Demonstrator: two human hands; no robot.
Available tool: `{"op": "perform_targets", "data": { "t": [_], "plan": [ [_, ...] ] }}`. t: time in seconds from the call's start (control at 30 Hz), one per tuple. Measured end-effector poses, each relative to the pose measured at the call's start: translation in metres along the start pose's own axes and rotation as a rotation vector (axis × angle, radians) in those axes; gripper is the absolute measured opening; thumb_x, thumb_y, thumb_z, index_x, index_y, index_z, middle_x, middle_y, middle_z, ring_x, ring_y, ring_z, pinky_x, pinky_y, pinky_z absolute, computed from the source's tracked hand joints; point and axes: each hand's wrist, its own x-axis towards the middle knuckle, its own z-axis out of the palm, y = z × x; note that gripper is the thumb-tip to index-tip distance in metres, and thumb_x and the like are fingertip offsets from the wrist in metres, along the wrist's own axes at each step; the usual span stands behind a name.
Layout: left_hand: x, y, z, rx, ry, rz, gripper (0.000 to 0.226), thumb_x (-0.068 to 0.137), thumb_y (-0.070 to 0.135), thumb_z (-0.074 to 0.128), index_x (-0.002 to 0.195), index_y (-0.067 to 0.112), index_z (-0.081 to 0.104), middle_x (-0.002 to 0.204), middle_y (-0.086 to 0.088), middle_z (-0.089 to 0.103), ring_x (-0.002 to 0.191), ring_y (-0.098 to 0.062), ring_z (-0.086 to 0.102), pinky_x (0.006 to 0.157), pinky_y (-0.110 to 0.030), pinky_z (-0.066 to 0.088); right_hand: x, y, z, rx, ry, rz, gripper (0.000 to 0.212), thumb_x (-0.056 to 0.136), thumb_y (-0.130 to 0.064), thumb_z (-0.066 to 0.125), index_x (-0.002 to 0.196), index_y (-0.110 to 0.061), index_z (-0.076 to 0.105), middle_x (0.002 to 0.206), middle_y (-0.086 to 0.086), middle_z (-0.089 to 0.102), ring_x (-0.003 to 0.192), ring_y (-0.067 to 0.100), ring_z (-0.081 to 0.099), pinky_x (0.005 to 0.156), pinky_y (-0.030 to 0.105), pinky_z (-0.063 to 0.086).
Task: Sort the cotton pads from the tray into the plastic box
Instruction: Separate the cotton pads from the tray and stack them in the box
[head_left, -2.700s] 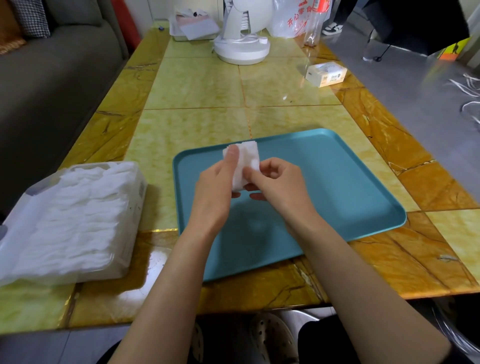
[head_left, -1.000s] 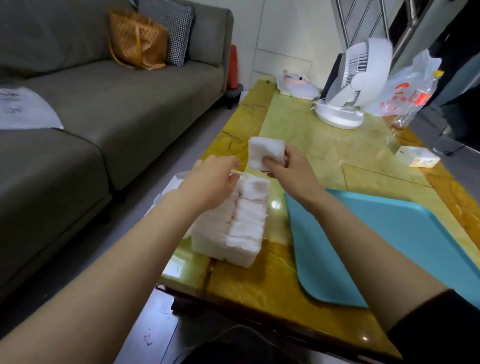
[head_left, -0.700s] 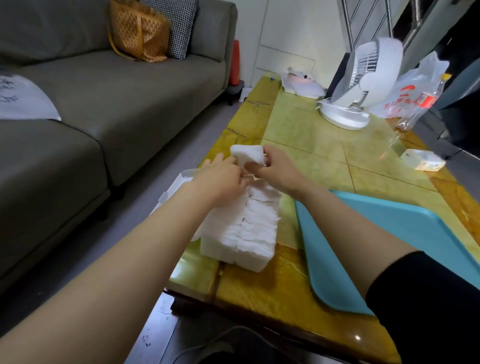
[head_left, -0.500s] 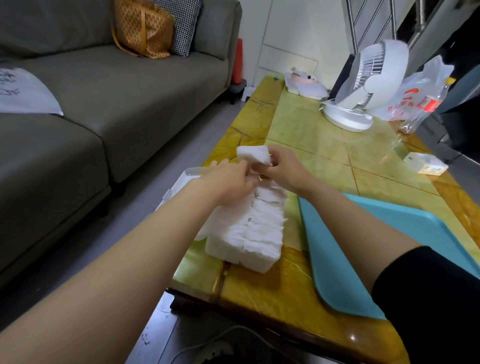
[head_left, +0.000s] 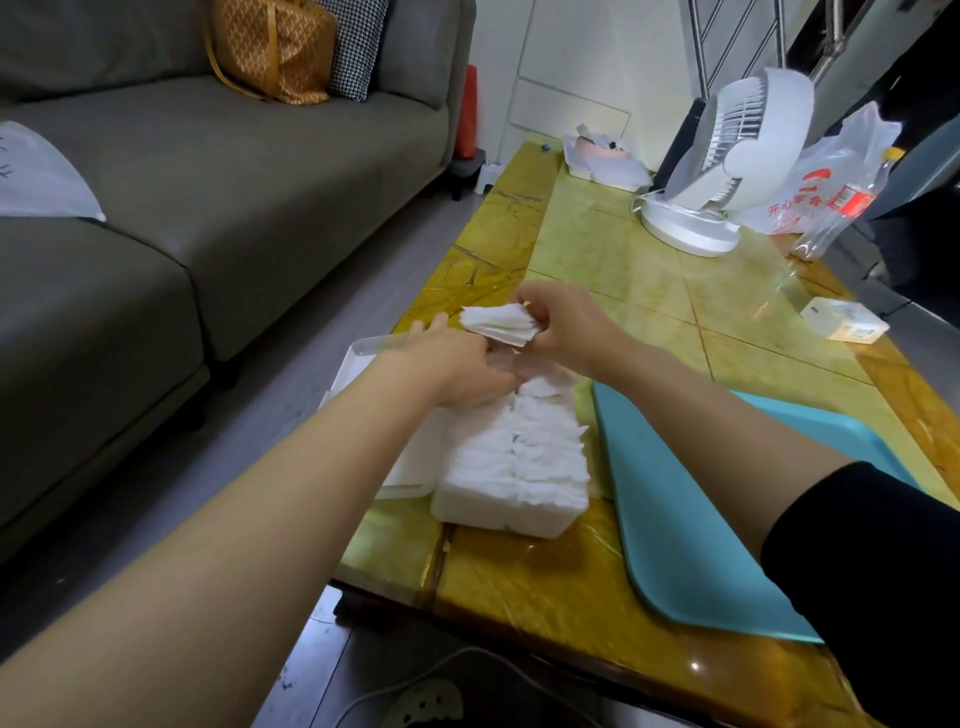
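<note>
A clear plastic box (head_left: 498, 519) packed with white cotton pads stands on the table's left edge, its lid (head_left: 363, 353) open to the left. My right hand (head_left: 566, 325) pinches a small stack of white cotton pads (head_left: 498, 325), fanned at the edges, just above the box's far end. My left hand (head_left: 457, 366) rests on the pads at that far end, its fingers spread into the row. The teal tray (head_left: 691, 545) lies to the right of the box, and its visible part holds nothing.
A white desk fan (head_left: 722, 161), a plastic bag with a bottle (head_left: 826, 192), a small tissue pack (head_left: 844, 327) and a white container (head_left: 605, 161) stand at the table's far end. A grey sofa (head_left: 182, 208) runs along the left. A cable and power strip (head_left: 421, 704) lie on the floor.
My right hand has carried the pad stack from over the tray to the box's far end and lowered it. My left hand has moved onto the pads in the box.
</note>
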Motion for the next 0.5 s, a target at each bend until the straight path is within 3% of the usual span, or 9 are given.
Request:
{"op": "perform_targets", "data": {
  "t": [0.13,0.2,0.33,0.5],
  "plan": [
    [-0.002,0.002,0.002,0.051,0.008,0.003,0.06,0.093,0.059,0.035,0.144,0.027,0.034,0.144,-0.005,0.043,0.134,-0.031,0.024,0.108,-0.043,0.02,0.001,0.0,-0.002,-0.143,-0.115,0.005,0.028,0.073,-0.017,0.076,0.061,-0.017,0.05,0.055,-0.007,0.04,0.06,0.014,0.034,0.048,0.022,0.023],
    [-0.003,0.003,0.003,0.067,0.042,0.009,0.053,0.093,0.054,0.04,0.139,0.027,0.041,0.137,-0.006,0.049,0.129,-0.03,0.028,0.104,-0.042,0.023,0.007,-0.005,-0.003,-0.258,-0.187,-0.01,0.04,0.076,-0.013,0.068,0.053,-0.027,0.039,0.053,-0.009,0.038,0.059,0.018,0.036,0.046,0.019,0.026],
    [-0.009,0.007,0.005,0.096,0.075,0.027,0.053,0.093,0.051,0.043,0.141,0.03,0.038,0.137,-0.007,0.048,0.132,-0.028,0.028,0.104,-0.041,0.023,0.02,-0.015,0.006,-0.502,-0.333,-0.012,0.043,0.077,-0.011,0.062,0.048,-0.017,0.031,0.05,0.001,0.032,0.061,0.025,0.031,0.045,0.023,0.017],
    [-0.013,0.008,0.01,0.099,0.11,0.014,0.054,0.093,0.053,0.043,0.141,0.03,0.037,0.138,-0.007,0.047,0.131,-0.028,0.031,0.103,-0.04,0.024,0.024,-0.02,0.013,-0.551,-0.396,0.042,0.039,0.079,-0.006,0.058,0.05,-0.016,0.034,0.054,0.003,0.038,0.068,0.026,0.04,0.047,0.026,0.024]
  ]
}}
